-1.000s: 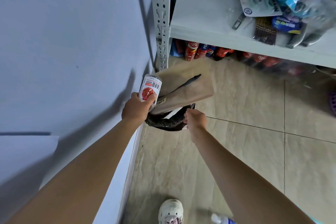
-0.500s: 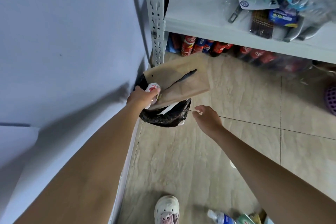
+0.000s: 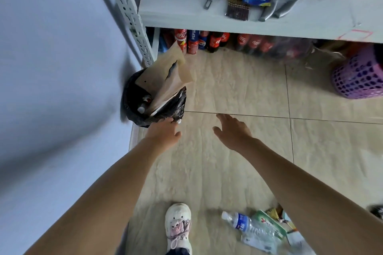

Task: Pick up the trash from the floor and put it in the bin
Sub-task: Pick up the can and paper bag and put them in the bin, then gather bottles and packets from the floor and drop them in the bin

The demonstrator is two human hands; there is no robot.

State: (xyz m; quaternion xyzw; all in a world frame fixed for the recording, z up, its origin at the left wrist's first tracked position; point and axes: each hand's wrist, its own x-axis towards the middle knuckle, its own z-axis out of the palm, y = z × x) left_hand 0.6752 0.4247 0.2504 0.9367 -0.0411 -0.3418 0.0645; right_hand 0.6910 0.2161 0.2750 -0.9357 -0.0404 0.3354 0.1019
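A bin lined with a black bag (image 3: 172,107) stands in the corner by the wall and the shelf post. A brown paper bag (image 3: 167,80) sticks up out of it, and a small bottle (image 3: 143,107) lies inside. My left hand (image 3: 163,132) is at the bin's near rim, fingers touching the black bag, holding nothing. My right hand (image 3: 232,130) hovers open over the floor tiles to the right of the bin. On the floor near my foot lie a clear plastic bottle (image 3: 246,225) and a green packet (image 3: 269,223) among other wrappers.
A grey metal shelf (image 3: 207,20) hangs over the floor behind the bin, with soda bottles (image 3: 207,41) beneath it. A purple perforated basket (image 3: 358,76) stands at the right. A pale wall (image 3: 62,68) closes the left side. My white shoe (image 3: 178,225) is at the bottom.
My left hand let the red-labelled bottle drop into the bin and pulled back to the rim. My right hand let go of the bag's edge and moved right, open.
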